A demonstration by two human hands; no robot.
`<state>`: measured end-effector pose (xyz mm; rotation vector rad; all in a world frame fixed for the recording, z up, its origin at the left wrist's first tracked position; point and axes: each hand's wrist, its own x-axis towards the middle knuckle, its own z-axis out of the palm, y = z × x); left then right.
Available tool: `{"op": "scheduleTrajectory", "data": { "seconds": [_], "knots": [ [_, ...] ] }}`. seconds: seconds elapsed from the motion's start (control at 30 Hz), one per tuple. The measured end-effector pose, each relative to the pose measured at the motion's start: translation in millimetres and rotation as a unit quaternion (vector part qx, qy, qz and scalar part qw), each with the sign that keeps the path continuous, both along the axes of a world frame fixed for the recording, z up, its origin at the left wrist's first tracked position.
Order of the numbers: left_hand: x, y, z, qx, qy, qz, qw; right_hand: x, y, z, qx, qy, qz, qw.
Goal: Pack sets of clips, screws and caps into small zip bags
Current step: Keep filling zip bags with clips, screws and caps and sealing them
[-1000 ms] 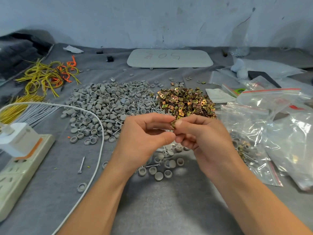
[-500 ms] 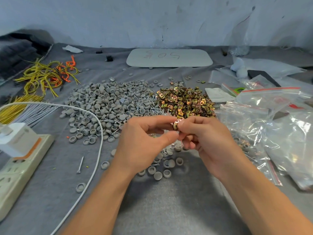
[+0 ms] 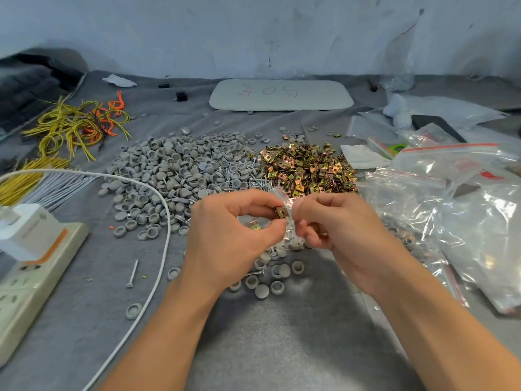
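Note:
My left hand pinches a small brass clip between thumb and forefinger at the mouth of a small clear zip bag. My right hand holds that bag by its top edge, fingers curled around it. Behind my hands lie a big heap of grey caps, a streak of silver screws and a pile of brass clips. A few loose caps and another clip sit on the cloth under my hands.
Clear zip bags, some filled, pile up on the right. A power strip with a white adapter and white cable lie left. Yellow and orange wires sit back left, a white board at the back, a lone screw near the cable.
My hands have drawn slightly apart, and the zip bag's mouth now shows between them with the clip at its opening.

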<state>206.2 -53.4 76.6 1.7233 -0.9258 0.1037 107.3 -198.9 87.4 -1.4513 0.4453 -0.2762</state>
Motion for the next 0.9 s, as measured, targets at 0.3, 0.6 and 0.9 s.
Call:
{"op": "scheduleTrajectory", "data": {
  "seconds": [0.3,0.6,0.9],
  "knots": [
    [1.7,-1.8,-2.7,0.101,-0.014,-0.05,0.994,-0.9,-4.0,-2.4,-0.182,0.0,0.013,0.983],
    [0.1,-4.0,0.5,0.091,0.042,-0.094,0.99,-1.3,-7.2,1.4,-0.064,-0.039,0.014,0.997],
    [-0.6,-3.2,1.2,0.029,0.047,-0.081,0.995,2.8,-3.9,-2.3,-0.053,-0.076,0.01,0.996]
  ]
}}
